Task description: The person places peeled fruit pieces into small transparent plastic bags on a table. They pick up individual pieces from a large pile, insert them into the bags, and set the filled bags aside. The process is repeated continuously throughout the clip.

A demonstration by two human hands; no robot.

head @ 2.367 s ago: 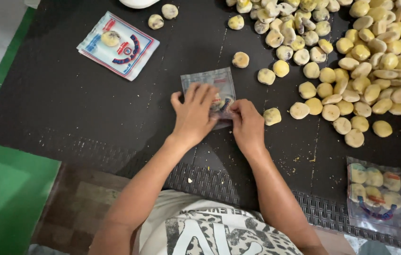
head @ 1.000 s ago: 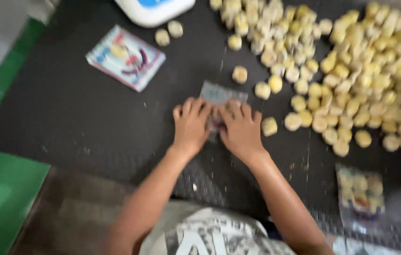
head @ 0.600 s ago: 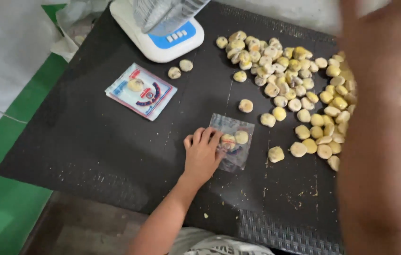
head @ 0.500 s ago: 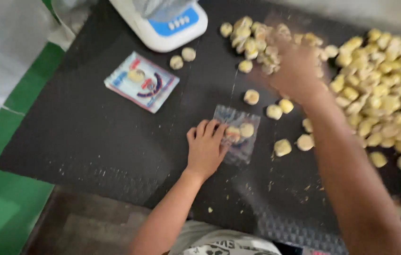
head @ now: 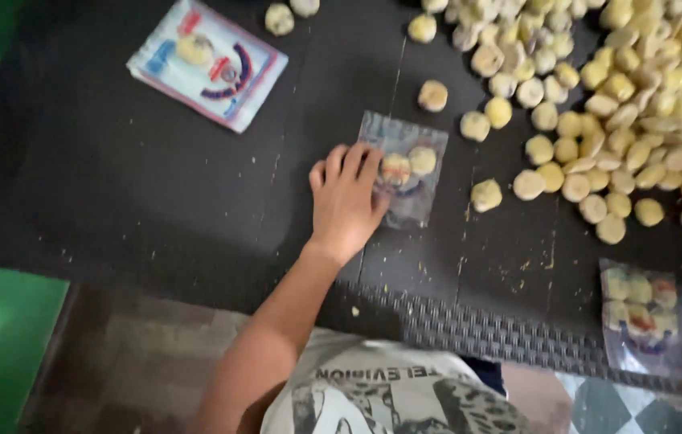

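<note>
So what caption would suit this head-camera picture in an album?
Left hand pressing a small clear plastic bag holding two round yellow biscuits, beside a heap of biscuits on a black mat.

Plenty of open black mat (head: 140,193) left of the left hand (head: 346,201), all the way out to the printed packet (head: 207,63) up in the corner. The right side is crowded: a big pile of yellow cookies (head: 638,96) fills the upper right, with strays like one cookie (head: 485,194) just beside the clear bag (head: 407,167). A filled bag (head: 640,317) blocks the lower right edge. There's a narrow lane below the clear bag.
</note>
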